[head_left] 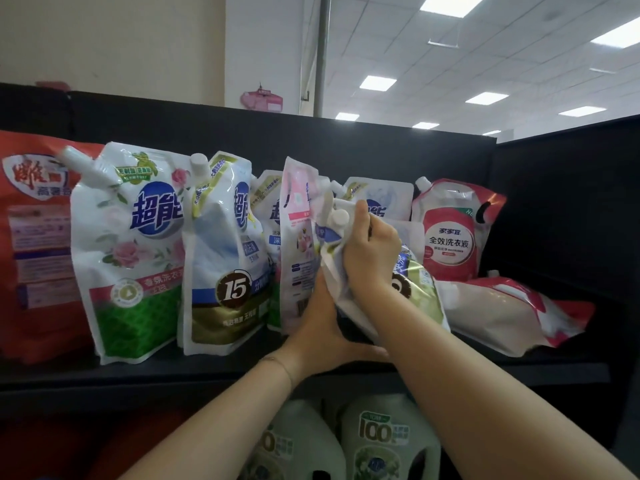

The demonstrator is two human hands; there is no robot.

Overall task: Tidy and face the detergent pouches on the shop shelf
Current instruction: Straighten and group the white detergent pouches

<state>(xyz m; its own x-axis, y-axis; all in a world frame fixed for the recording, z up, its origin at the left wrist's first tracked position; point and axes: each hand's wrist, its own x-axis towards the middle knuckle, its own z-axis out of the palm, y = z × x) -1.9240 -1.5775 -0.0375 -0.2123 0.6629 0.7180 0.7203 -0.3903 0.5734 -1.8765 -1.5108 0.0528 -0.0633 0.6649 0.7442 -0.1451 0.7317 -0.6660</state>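
Two green jugs point(388, 441); pink wall sign point(262, 100).

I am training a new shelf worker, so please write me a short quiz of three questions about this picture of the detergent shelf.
1. True or false: the rightmost red pouch lies down on the shelf.
2. Which hand grips the tilted pouch near its cap? A left; B right; C neither.
3. Fill in: the gold-bottomed pouch shows the number ___.
Key: 1 true. 2 B, the right hand. 3 15.
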